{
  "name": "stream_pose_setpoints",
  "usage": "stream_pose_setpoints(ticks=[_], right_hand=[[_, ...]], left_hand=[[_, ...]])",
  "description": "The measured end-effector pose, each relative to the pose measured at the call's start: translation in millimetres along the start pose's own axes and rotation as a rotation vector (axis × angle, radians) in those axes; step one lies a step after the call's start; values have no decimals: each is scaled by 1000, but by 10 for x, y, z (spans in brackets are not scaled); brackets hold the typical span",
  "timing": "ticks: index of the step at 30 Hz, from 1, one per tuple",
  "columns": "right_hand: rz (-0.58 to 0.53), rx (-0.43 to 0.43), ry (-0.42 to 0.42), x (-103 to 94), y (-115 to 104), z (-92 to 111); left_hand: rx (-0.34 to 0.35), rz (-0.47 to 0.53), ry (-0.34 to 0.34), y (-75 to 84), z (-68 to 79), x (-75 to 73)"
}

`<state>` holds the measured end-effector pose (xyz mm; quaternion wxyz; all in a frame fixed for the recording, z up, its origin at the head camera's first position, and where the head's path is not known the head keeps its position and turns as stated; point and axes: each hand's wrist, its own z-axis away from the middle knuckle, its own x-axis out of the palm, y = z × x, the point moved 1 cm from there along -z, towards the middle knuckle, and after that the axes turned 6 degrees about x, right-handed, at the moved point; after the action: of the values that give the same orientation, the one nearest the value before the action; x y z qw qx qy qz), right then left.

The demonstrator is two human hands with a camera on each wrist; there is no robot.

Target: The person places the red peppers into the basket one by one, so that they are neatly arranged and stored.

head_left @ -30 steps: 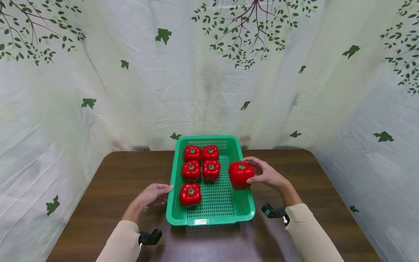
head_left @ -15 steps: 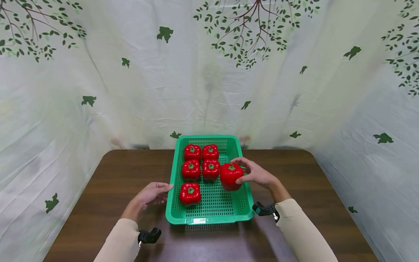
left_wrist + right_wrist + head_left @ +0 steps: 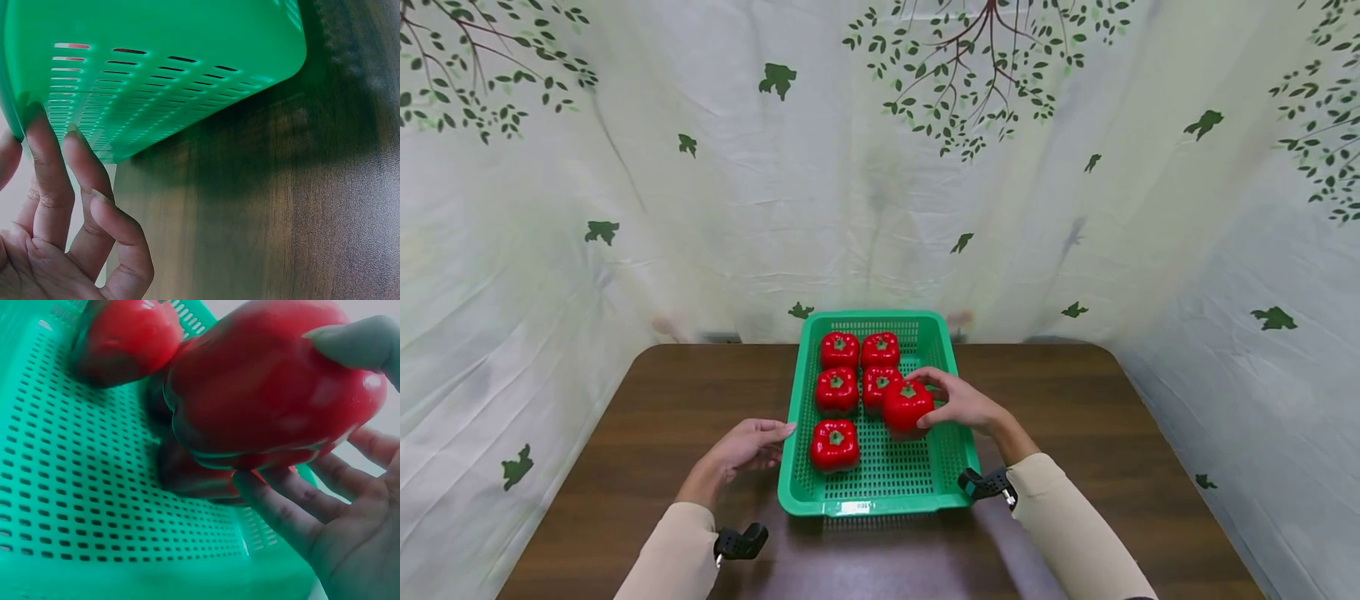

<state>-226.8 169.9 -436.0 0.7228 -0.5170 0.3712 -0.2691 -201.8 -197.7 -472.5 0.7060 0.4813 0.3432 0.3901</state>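
Observation:
A green plastic basket with slotted walls stands on the table. My left hand pinches its left rim between thumb and index finger; the left wrist view shows the other fingers loosely bent beside the slotted wall. My right hand grips a glossy red bell pepper, thumb on one side and fingers on the other, over the basket's floor. Several more red bell peppers sit inside, stems up. The held pepper partly covers one behind it.
A brown wooden table lies under the basket. Behind and at both sides hangs a pale curtain printed with leaves. Each wrist bears a black camera mount.
My right hand has carried the bell pepper leftward and a little down from the basket's right rim to over its middle. The left hand and the basket stay nearly in place.

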Motion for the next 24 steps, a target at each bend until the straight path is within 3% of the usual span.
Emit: stream_pose_setpoints(ticks=[11, 18, 24], right_hand=[[103, 58, 16, 127, -15, -119], [236, 99, 64, 209, -38, -157], [242, 109, 59, 292, -14, -177]], left_hand=[[-5, 0, 7, -1, 7, 8], [-2, -2, 9, 6, -4, 8], [-1, 6, -4, 6, 5, 9]])
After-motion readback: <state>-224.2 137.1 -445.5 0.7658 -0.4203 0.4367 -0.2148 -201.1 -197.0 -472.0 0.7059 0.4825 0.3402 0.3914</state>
